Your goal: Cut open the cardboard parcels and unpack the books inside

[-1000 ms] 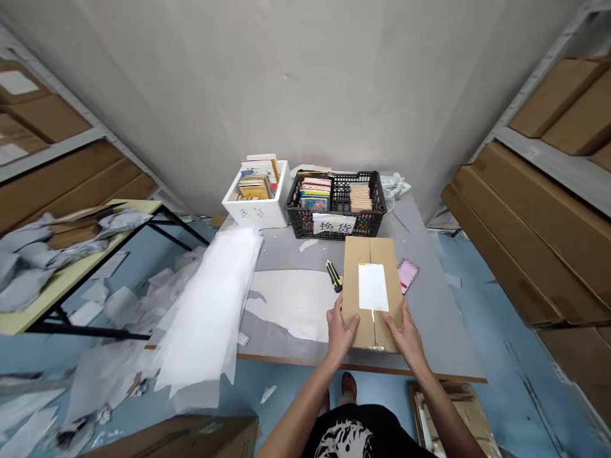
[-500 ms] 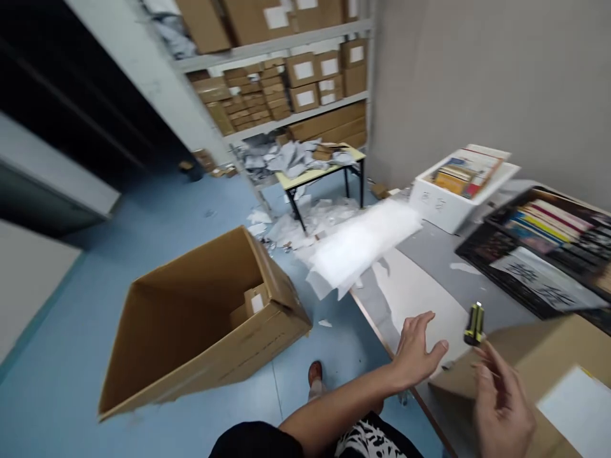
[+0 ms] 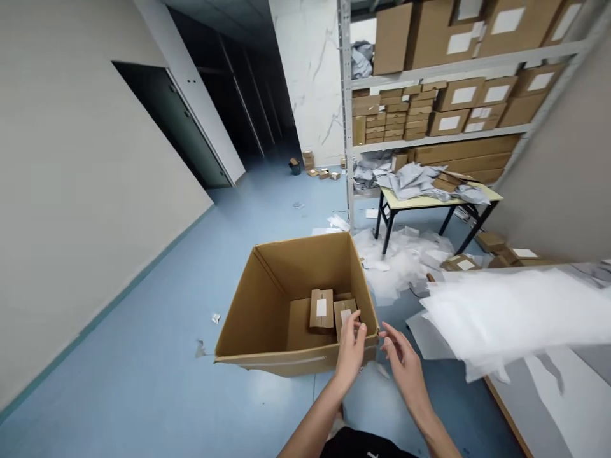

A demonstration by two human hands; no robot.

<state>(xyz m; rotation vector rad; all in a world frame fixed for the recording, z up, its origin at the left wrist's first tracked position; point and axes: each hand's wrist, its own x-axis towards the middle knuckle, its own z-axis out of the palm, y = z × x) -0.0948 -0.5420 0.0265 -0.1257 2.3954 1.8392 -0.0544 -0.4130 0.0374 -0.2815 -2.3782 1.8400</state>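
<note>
The left hand (image 3: 351, 353) and right hand (image 3: 405, 369) are both open and empty, fingers loosely curled, nothing grasped. The left hand is over the near rim of an open cardboard carton (image 3: 267, 305), its fingertips (image 3: 357, 331) overlapping the right-hand labelled parcel (image 3: 344, 316) on the carton floor; contact cannot be confirmed from this view. A second labelled parcel (image 3: 321, 310) stands just left of it — well clear of the grip. The right hand is at the carton's near right corner. A white foam sheet (image 3: 510, 318), cut off by the right edge, hides the floor there.

I have open air above the open brown cardboard box (image 3: 305, 267); two small cardboard parcels (image 3: 321, 310) crowd its floor, and limp white plastic sheeting (image 3: 506, 318) blocks the right.
</note>
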